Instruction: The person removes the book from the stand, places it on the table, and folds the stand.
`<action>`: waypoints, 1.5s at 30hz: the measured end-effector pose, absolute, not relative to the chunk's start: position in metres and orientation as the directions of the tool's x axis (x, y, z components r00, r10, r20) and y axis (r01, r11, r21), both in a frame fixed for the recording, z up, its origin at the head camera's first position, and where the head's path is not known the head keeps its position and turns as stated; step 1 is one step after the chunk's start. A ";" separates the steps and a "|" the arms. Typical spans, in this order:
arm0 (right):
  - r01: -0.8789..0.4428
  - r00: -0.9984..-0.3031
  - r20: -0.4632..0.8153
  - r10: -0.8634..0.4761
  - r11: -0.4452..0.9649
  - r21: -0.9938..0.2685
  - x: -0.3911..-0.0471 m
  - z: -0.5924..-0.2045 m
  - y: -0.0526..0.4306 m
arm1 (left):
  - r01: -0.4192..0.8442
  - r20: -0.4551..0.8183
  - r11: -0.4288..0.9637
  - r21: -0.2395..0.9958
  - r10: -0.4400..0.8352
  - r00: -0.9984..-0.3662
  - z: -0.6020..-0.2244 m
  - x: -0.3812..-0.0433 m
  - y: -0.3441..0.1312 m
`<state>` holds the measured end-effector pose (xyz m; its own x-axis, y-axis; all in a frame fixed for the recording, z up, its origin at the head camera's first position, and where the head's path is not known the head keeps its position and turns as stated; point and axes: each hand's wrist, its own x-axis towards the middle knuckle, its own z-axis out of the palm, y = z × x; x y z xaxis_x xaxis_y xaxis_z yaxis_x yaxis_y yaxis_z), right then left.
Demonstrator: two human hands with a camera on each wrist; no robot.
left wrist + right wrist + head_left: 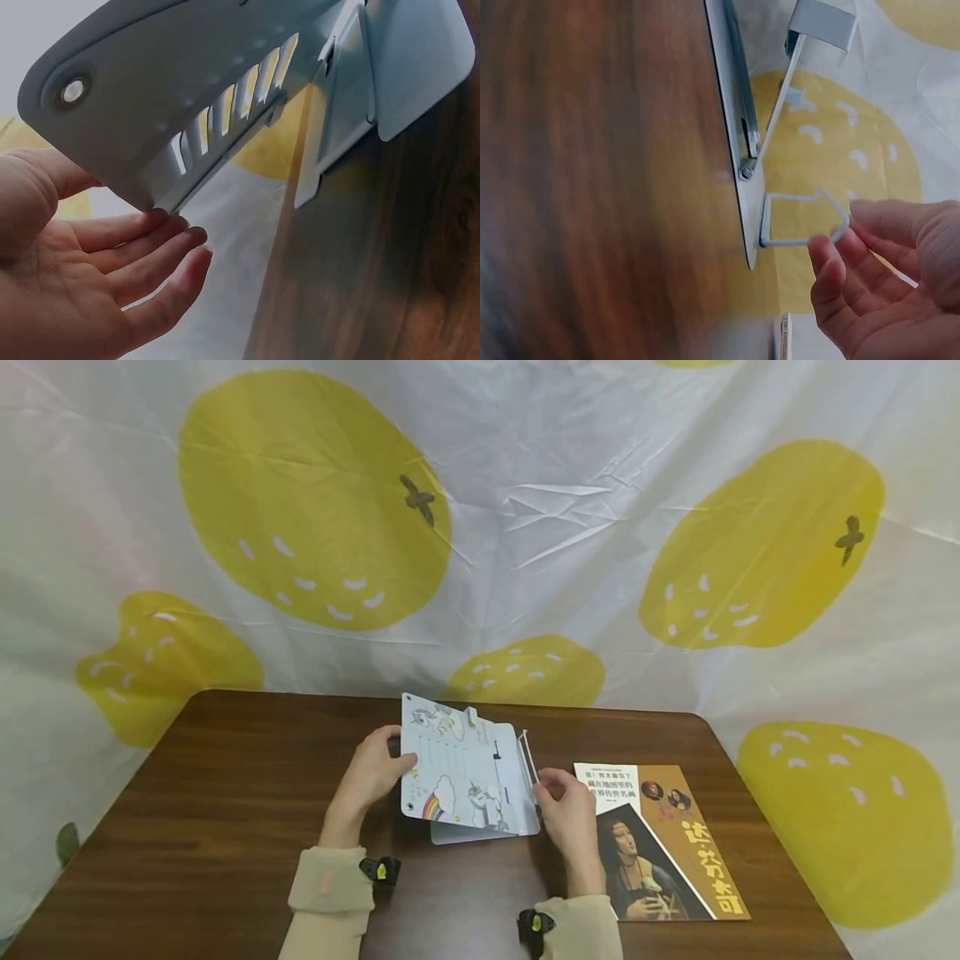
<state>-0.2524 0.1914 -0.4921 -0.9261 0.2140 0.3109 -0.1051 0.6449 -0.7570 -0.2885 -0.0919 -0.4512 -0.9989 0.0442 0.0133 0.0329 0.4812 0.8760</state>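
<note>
A folding metal book stand [442,756] printed with unicorns, clouds and a rainbow stands tilted over the table, its panels partly unfolded. My left hand [369,777] holds the left edge of its panel, thumb on the printed face and fingers behind. The left wrist view shows the grey back of the panel [135,82], with a row of slots and a corner hole. On the other side, my right hand [567,814] pinches a thin white wire bracket [789,242] that sticks out from the stand's base plate. Thumb and fingertips meet at the bracket's outer end.
A book [660,843] with a portrait and Chinese lettering on its cover lies to the right of my right hand. The dark wooden table [187,827] ends at the back against a white curtain [525,543] with large yellow fruit shapes.
</note>
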 end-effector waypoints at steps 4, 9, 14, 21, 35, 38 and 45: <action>-0.064 -0.920 0.296 0.257 0.647 -0.760 -0.252 -0.493 0.190 | 0.021 -0.005 0.495 0.869 0.051 -0.999 -0.456 -0.290 -0.094; -0.037 -0.918 0.276 0.286 0.631 -0.775 -0.253 -0.494 0.191 | 0.003 -0.021 0.517 0.856 0.041 -0.999 -0.463 -0.293 -0.097; -0.015 -0.920 0.250 0.301 0.611 -0.791 -0.253 -0.495 0.191 | -0.004 -0.028 0.558 0.830 0.034 -0.999 -0.470 -0.294 -0.100; -0.010 -0.920 0.243 0.309 0.600 -0.800 -0.253 -0.496 0.192 | -0.014 -0.045 0.611 0.791 0.036 -0.998 -0.479 -0.296 -0.102; -0.014 -0.922 0.243 0.303 0.598 -0.801 -0.254 -0.496 0.192 | -0.006 -0.046 0.624 0.781 0.048 -0.998 -0.489 -0.296 -0.104; -0.006 -0.924 0.234 0.303 0.600 -0.800 -0.255 -0.496 0.192 | -0.019 -0.056 0.627 0.779 0.039 -0.998 -0.491 -0.297 -0.104; 0.002 -0.924 0.228 0.307 0.600 -0.800 -0.255 -0.496 0.192 | -0.016 -0.059 0.658 0.753 0.044 -0.997 -0.494 -0.299 -0.103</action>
